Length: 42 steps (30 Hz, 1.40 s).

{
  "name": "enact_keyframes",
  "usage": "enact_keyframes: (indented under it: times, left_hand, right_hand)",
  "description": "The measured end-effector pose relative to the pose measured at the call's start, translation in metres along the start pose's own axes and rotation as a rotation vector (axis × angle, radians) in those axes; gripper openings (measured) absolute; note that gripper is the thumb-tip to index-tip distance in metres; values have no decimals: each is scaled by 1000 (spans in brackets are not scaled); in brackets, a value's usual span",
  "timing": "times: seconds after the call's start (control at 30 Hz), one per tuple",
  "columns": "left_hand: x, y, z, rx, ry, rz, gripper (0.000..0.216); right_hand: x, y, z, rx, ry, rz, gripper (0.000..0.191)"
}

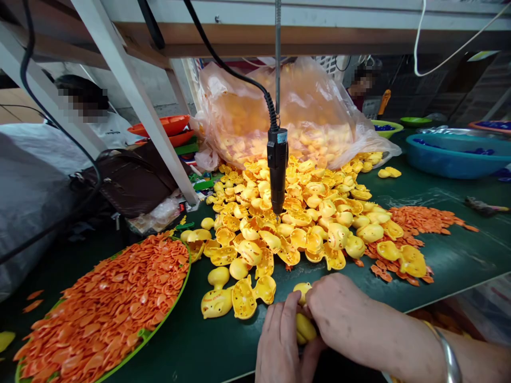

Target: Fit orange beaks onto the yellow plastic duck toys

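At the near edge of the green table, my left hand point(281, 346) and my right hand point(343, 316) close together around a yellow duck shell point(304, 325). Only its top and a bit of its side show between my fingers. A silver bangle point(449, 356) sits on my right wrist. Just left of my hands lie yellow duck halves point(235, 297), some hollow side up. A big heap of yellow duck halves point(295, 218) spreads across the middle of the table. Above it hangs a black electric screwdriver point(277, 170) on a cable, tip down.
A green tray point(167, 314) full of orange beak pieces sits at the left; loose orange pieces point(419, 223) lie at the right. A clear bag of yellow parts point(287, 111) stands behind. A blue basin point(455, 154) is at far right. Two people sit beyond the table.
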<state>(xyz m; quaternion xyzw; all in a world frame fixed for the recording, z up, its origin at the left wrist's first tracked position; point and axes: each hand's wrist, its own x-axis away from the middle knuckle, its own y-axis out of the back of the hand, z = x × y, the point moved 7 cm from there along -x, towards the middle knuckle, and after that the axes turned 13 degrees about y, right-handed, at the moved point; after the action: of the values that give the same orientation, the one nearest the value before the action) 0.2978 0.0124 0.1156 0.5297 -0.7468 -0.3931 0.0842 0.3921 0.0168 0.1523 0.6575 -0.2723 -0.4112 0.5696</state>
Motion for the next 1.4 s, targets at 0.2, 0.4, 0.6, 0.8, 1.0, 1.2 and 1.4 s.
enact_keyframes:
  times: [0.2,0.4,0.6,0.8,1.0,1.2,1.4]
  left_hand:
    - [0,4,4,49,79,-69,58]
    - [-3,26,-5,124,103,-253,49]
    - [-2,31,-12,193,132,-264,53]
    - [2,25,-15,257,125,-199,57]
    - [2,23,-9,305,157,-192,54]
    - [2,18,0,563,331,-201,48]
    - [0,4,12,1105,800,-12,49]
  right_hand:
    - [22,49,-58,-183,-386,-35,41]
    - [72,17,-50,-917,-745,-323,34]
    - [65,-20,-4,-1694,-889,-589,55]
    - [47,-19,2,-2061,-711,-667,28]
    - [38,-16,6,-2213,-535,-725,29]
    - [47,-14,3,-2120,-597,-750,35]
    - [76,-25,-12,-1762,-841,-797,38]
